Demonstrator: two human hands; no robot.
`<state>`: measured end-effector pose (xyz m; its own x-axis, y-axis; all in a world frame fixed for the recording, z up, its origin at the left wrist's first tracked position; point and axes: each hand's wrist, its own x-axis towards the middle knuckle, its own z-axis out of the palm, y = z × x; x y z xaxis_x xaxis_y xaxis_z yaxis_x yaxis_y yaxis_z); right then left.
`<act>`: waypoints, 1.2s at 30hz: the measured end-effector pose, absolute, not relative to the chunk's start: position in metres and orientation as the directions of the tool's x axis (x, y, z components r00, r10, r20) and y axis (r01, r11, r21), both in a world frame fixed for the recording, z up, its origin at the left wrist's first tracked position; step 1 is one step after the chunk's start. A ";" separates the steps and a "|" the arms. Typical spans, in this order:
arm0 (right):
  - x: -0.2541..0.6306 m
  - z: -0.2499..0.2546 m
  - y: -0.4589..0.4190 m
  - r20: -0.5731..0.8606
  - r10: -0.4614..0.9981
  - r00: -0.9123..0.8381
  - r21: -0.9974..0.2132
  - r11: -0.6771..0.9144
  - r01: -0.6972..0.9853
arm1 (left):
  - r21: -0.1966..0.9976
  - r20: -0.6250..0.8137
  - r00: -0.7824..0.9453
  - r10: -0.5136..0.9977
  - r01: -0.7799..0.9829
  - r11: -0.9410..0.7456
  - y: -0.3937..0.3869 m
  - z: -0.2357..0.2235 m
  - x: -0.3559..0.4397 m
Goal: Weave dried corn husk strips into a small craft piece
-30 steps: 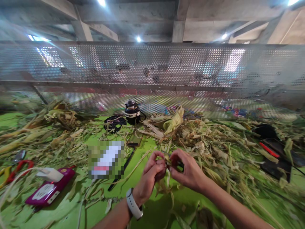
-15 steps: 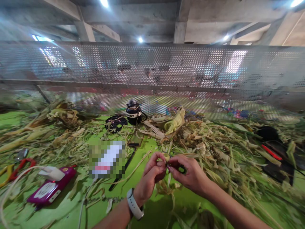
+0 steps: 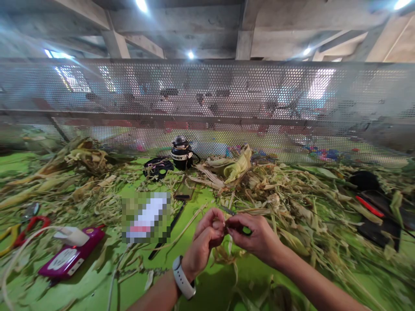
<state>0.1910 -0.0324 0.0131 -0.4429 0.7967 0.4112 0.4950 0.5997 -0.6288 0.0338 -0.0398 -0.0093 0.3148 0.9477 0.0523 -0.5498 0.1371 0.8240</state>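
Over the middle of the table, my left hand (image 3: 209,233), with a white band on its wrist, is closed with thumb and fingers pinched together. My right hand (image 3: 251,231) pinches from the other side, its fingertips meeting those of the left. Between them shows a small pale piece of corn husk (image 3: 226,218), mostly hidden by the fingers. Just beyond the fingertips lies a thin dark pointed thing (image 3: 228,211) whose kind I cannot make out. Loose husk strips (image 3: 223,255) lie below the hands.
Dried husks (image 3: 292,190) are heaped right and left on the green table. On the left are a purple power strip (image 3: 73,255) with a white plug, and red-handled and yellow-handled tools (image 3: 34,226). A black jar (image 3: 181,153) stands before a perforated metal screen (image 3: 207,90).
The yellowish husk loop that stood above my fingertips has gone down among them. Both hands stay together in nearly the same place, and the fingers have shifted slightly.
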 end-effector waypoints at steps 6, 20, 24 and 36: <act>0.191 0.013 -0.033 0.358 0.862 -0.359 -0.746 0.495 0.446 | 0.858 0.076 0.324 0.943 -0.503 0.104 -0.040 -0.009 0.032; 0.208 0.019 -0.022 0.008 0.873 -0.488 -0.882 0.236 0.407 | 0.958 0.203 0.261 0.944 -0.252 -0.136 -0.037 -0.007 0.036; 0.211 0.014 -0.018 -0.076 0.859 -0.506 -0.984 0.017 0.177 | 0.945 0.242 0.256 0.936 -0.282 -0.167 -0.036 -0.005 0.035; 0.212 0.015 -0.018 0.337 0.859 -0.386 -0.716 0.500 0.487 | 0.977 0.153 0.316 0.936 -0.194 -0.094 -0.033 -0.005 0.034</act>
<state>0.2120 -0.0178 0.0153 -0.3863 0.8587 0.3368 0.4866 0.4999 -0.7165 0.0340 -0.0332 -0.0055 0.3157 0.9364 0.1531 -0.1936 -0.0944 0.9765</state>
